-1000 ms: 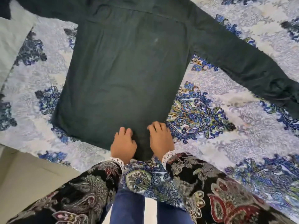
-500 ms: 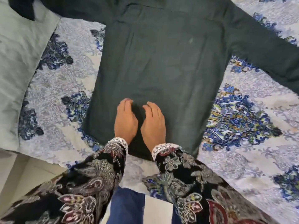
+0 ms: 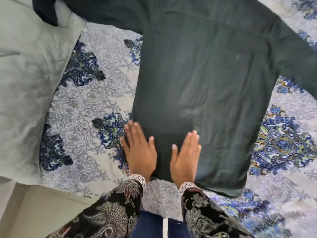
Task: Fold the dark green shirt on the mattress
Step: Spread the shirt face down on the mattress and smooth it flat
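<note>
Dark green shirt (image 3: 197, 86) is lying spread flat on the patterned mattress cover (image 3: 96, 93). The left hand (image 3: 139, 151) and right hand (image 3: 186, 156) are pressing open-palmed, gripping nothing, near its hem; blurred fingers probably mean sliding, risking dragging and bunching the cloth.

Probably bedroom: patterned bedsheet (image 3: 96, 103), pillow (image 3: 25, 83).

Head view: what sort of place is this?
Probably a bedroom. A dark green shirt lies spread on a floral bedsheet, with a plain pale pillow beside it.
</note>
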